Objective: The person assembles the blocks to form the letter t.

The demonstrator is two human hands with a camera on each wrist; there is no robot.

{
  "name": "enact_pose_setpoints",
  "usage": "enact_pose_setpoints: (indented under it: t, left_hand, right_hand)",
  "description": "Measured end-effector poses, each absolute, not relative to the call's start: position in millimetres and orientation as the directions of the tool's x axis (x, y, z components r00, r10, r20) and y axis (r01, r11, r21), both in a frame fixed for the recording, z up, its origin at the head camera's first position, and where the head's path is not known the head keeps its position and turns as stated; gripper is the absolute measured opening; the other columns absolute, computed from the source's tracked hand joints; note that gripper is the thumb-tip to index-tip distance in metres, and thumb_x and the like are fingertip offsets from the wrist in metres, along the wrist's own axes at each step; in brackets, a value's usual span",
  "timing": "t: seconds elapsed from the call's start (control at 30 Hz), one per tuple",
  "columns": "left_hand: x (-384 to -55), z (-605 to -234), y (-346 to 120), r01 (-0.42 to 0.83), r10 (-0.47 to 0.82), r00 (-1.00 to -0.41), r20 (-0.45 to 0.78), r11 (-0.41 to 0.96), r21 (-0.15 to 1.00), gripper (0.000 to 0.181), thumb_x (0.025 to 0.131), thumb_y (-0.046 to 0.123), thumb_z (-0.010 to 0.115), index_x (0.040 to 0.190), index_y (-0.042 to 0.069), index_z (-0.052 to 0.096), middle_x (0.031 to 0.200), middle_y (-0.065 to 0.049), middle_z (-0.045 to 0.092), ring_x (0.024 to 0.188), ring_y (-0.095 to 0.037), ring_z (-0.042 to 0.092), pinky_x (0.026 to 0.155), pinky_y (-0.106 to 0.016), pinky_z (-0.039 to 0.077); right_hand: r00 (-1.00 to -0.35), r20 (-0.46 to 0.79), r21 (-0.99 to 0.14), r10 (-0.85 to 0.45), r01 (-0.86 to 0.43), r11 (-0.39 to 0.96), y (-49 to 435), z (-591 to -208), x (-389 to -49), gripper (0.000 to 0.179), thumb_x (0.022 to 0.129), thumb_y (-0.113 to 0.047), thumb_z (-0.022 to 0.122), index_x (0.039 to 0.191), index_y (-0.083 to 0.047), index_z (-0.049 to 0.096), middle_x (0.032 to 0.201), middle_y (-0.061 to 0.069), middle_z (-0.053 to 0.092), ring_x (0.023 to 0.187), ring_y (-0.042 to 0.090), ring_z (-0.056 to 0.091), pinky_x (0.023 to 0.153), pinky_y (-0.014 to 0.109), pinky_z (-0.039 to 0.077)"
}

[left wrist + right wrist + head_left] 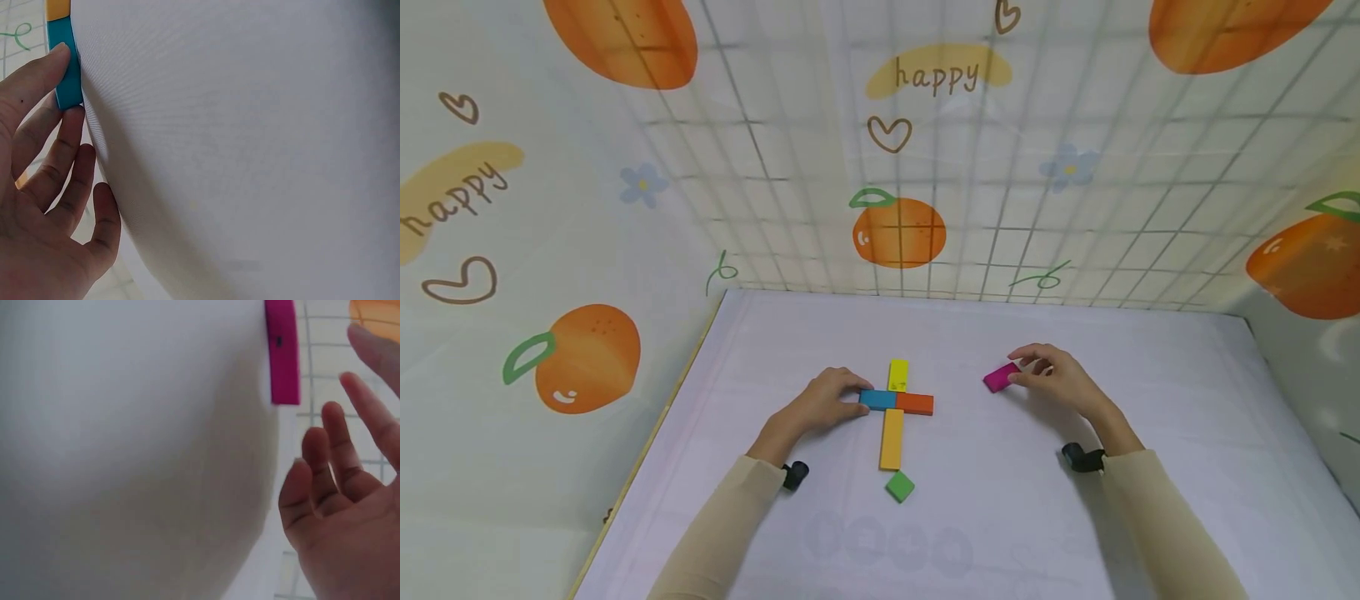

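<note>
My left hand (826, 402) pinches the left end of a blue block (877, 399), its thumb on the near side. In the left wrist view the thumb tip lies on that block (65, 69), index finger behind. The blue block meets a red-orange block (915, 404) end to end. A yellow block (898, 375) stands off their far side, and a longer orange-yellow block (891, 440) runs toward me from the near side. My right hand (1054, 379) is beside a magenta block (1000, 378); in the right wrist view its fingers are spread, apart from this block (284, 356).
A green square block (900, 487) lies turned like a diamond by the orange-yellow block's near end. The white tabletop (985, 517) is bounded by a printed cloth (805, 225) at the back and sides. Grid lines show through the back cloth.
</note>
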State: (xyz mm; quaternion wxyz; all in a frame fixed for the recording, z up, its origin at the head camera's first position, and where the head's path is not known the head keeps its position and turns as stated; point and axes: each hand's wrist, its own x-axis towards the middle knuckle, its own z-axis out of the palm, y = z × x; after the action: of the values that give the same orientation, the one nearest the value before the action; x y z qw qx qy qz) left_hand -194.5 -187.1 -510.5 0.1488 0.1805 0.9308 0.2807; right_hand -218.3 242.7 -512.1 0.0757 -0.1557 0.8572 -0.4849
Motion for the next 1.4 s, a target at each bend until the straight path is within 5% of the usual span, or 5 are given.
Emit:
enact_pose_setpoints:
  t: [0.2, 0.53, 0.83, 1.4]
  left_hand:
    - [-194, -510, -187, 0.257, 0.426, -0.888, -0.175, 0.775, 0.578, 0.035, 0.090, 0.025, 0.077, 0.124, 0.018, 0.071, 0.119, 0.002, 0.063, 0.114, -0.020, 0.051, 0.102, -0.044, 0.042]
    - [-194, -512, -187, 0.249, 0.410, -0.896, -0.171, 0.783, 0.571, 0.035, 0.089, 0.026, 0.078, 0.123, 0.021, 0.071, 0.118, 0.005, 0.063, 0.114, -0.018, 0.050, 0.102, -0.041, 0.041]
    - [-195, -513, -188, 0.260, 0.423, -0.891, -0.166, 0.775, 0.576, 0.035, 0.089, 0.025, 0.078, 0.123, 0.020, 0.071, 0.119, 0.004, 0.063, 0.113, -0.019, 0.051, 0.101, -0.041, 0.042]
    - [-195, -511, -188, 0.263, 0.427, -0.889, -0.163, 0.769, 0.582, 0.035, 0.089, 0.025, 0.078, 0.123, 0.019, 0.071, 0.119, 0.002, 0.063, 0.114, -0.020, 0.052, 0.101, -0.043, 0.042]
  right_hand:
    - [-0.907, -0.026, -0.851, -0.420, -0.200, 0.485, 248, -519, -228, 0.042, 0.089, -0.021, 0.079, 0.127, -0.008, 0.067, 0.120, 0.015, 0.060, 0.092, 0.030, 0.054, 0.080, 0.043, 0.043]
    - [-0.861, 0.021, -0.802, -0.508, -0.318, 0.506, 246, -529, -239, 0.040, 0.085, -0.004, 0.079, 0.124, -0.005, 0.069, 0.105, 0.010, 0.063, 0.077, 0.026, 0.048, 0.071, 0.036, 0.040]
    - [-0.869, 0.011, -0.775, -0.494, -0.320, 0.545, 242, -527, -240, 0.036, 0.083, 0.002, 0.077, 0.118, -0.005, 0.072, 0.089, 0.010, 0.056, 0.080, 0.026, 0.044, 0.067, 0.034, 0.038]
    - [-0.890, 0.002, -0.760, -0.455, -0.298, 0.578, 240, -523, -236, 0.033, 0.083, -0.003, 0.080, 0.114, -0.007, 0.073, 0.093, 0.012, 0.055, 0.083, 0.027, 0.045, 0.068, 0.037, 0.037]
